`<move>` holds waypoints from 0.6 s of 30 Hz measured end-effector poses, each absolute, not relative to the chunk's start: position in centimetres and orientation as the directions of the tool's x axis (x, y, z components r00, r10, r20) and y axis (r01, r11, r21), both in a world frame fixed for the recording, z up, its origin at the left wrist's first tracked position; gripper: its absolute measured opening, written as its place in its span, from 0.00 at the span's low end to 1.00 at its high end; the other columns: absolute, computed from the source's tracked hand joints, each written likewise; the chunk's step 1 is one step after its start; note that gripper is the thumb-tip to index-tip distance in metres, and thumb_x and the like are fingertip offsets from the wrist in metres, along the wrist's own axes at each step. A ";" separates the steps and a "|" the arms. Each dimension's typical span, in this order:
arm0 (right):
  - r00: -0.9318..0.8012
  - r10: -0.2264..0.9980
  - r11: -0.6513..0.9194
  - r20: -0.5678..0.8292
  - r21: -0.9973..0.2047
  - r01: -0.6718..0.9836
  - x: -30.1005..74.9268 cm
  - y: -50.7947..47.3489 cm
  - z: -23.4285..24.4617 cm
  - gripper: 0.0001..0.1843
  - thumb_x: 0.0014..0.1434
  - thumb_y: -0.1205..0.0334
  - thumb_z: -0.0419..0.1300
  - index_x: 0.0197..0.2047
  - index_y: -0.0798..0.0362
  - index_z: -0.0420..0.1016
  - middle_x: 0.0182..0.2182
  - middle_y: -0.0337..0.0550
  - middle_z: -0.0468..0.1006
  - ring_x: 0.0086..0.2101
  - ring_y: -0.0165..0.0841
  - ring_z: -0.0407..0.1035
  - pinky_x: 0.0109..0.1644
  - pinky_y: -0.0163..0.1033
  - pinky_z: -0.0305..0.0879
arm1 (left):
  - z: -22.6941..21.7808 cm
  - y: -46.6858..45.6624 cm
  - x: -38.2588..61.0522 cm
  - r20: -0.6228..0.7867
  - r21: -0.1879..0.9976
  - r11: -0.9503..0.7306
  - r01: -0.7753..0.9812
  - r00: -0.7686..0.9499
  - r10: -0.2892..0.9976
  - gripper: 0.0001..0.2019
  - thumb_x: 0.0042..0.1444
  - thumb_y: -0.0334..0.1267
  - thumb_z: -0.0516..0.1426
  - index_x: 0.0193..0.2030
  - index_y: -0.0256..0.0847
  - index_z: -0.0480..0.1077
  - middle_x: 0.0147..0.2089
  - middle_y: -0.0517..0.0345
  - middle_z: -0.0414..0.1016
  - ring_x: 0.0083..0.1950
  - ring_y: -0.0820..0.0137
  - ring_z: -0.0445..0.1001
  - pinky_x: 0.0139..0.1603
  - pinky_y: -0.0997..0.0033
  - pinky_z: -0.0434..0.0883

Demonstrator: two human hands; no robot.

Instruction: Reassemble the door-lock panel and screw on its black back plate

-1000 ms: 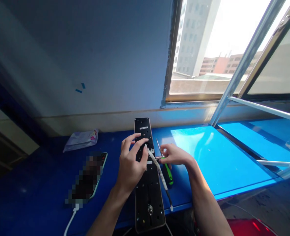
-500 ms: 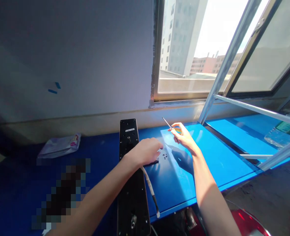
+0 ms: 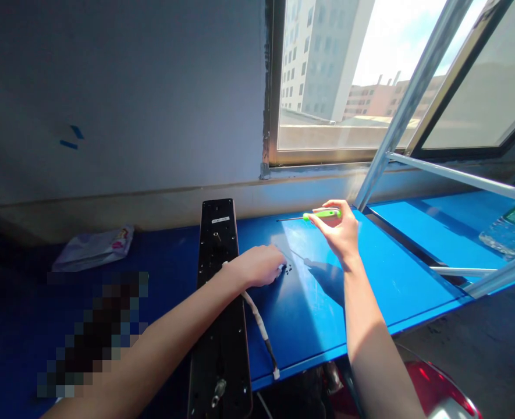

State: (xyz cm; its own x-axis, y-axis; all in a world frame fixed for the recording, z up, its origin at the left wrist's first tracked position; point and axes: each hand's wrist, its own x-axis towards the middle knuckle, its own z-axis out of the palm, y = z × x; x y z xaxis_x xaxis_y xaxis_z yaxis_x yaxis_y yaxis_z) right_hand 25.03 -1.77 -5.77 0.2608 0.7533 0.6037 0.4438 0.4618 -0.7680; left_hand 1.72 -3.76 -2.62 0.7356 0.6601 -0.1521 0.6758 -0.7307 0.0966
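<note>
My right hand point(image 3: 343, 230) grips a screwdriver with a green handle point(image 3: 327, 213); its thin dark shaft points left above the blue table point(image 3: 309, 302). My left hand point(image 3: 261, 266) reaches across a long black metal panel point(image 3: 220, 326) and is low over the table, its fingers bunched together. Beside those fingertips lie several small black screws point(image 3: 288, 270). Whether a screw is between the left fingers cannot be made out. From under my left forearm a white-wrapped cable point(image 3: 257, 317) runs down the panel's right side and ends in a white connector point(image 3: 276, 373).
A white plastic packet point(image 3: 93, 247) lies at the back left, with a blurred-out object point(image 3: 98, 331) in front of it. At the right, a metal frame point(image 3: 408, 110) rises before the window. Beyond its rail is a clear bottle point(image 3: 508, 235). Something red point(image 3: 440, 387) stands below the table.
My right hand has turned the screwdriver from slanting to nearly level, showing its green handle. My left hand remains low by the screws, its fingers now closer to them. The view has shifted slightly.
</note>
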 end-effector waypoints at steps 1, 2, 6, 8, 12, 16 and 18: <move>0.286 0.729 0.479 0.622 -0.762 0.434 24.8 -1.8 -5.7 0.19 0.70 0.52 0.65 0.58 0.54 0.75 0.49 0.45 0.81 0.44 0.36 0.79 0.50 0.49 0.79 | -2.7 -3.7 1.7 -0.143 0.103 -0.732 0.674 0.738 0.660 0.12 0.65 0.36 0.59 0.49 0.47 0.83 0.50 0.47 0.84 0.48 0.58 0.83 0.50 0.66 0.76; 0.306 0.708 0.497 0.637 -0.757 0.425 24.5 -1.8 -5.6 0.19 0.70 0.52 0.64 0.58 0.54 0.75 0.47 0.44 0.82 0.41 0.35 0.79 0.48 0.47 0.80 | -2.8 -3.7 1.6 -0.135 0.109 -0.732 0.672 0.740 0.659 0.12 0.65 0.37 0.59 0.49 0.47 0.83 0.50 0.48 0.84 0.48 0.58 0.83 0.50 0.66 0.76; 0.358 0.641 0.555 0.679 -0.732 0.396 23.7 -2.0 -5.3 0.19 0.71 0.52 0.64 0.57 0.55 0.75 0.44 0.43 0.82 0.38 0.33 0.79 0.43 0.43 0.80 | -2.9 -3.6 1.4 -0.115 0.123 -0.733 0.668 0.744 0.658 0.11 0.65 0.38 0.59 0.47 0.46 0.84 0.48 0.48 0.84 0.48 0.59 0.83 0.50 0.66 0.75; 0.384 0.615 0.570 0.688 -0.725 0.387 23.4 -2.1 -5.1 0.21 0.69 0.52 0.65 0.59 0.54 0.74 0.41 0.41 0.81 0.35 0.32 0.78 0.41 0.42 0.80 | -2.9 -3.6 1.3 -0.119 0.120 -0.733 0.669 0.743 0.659 0.10 0.65 0.37 0.59 0.46 0.46 0.84 0.48 0.48 0.84 0.48 0.59 0.83 0.50 0.67 0.75; 0.461 0.567 0.576 0.682 -0.729 0.370 22.7 -2.6 -4.8 0.32 0.64 0.49 0.70 0.65 0.50 0.68 0.33 0.33 0.80 0.29 0.31 0.78 0.35 0.38 0.77 | -2.8 -3.6 1.3 -0.140 0.106 -0.732 0.673 0.739 0.659 0.11 0.65 0.35 0.58 0.47 0.45 0.84 0.50 0.46 0.84 0.52 0.56 0.83 0.50 0.66 0.75; 0.466 0.587 0.560 0.662 -0.748 0.357 22.4 -3.1 -4.6 0.28 0.64 0.50 0.70 0.62 0.51 0.70 0.32 0.33 0.78 0.27 0.29 0.76 0.32 0.36 0.76 | -2.7 -3.7 1.4 -0.151 0.108 -0.729 0.676 0.736 0.660 0.14 0.66 0.37 0.58 0.52 0.44 0.82 0.53 0.44 0.83 0.54 0.53 0.82 0.50 0.63 0.76; 0.452 0.613 0.546 0.648 -0.761 0.351 22.5 -3.1 -4.6 0.24 0.66 0.52 0.68 0.60 0.53 0.72 0.35 0.36 0.79 0.29 0.29 0.75 0.33 0.37 0.76 | -2.7 -3.7 1.5 -0.148 0.115 -0.727 0.677 0.735 0.661 0.14 0.66 0.37 0.58 0.54 0.44 0.82 0.54 0.44 0.83 0.54 0.52 0.82 0.50 0.62 0.76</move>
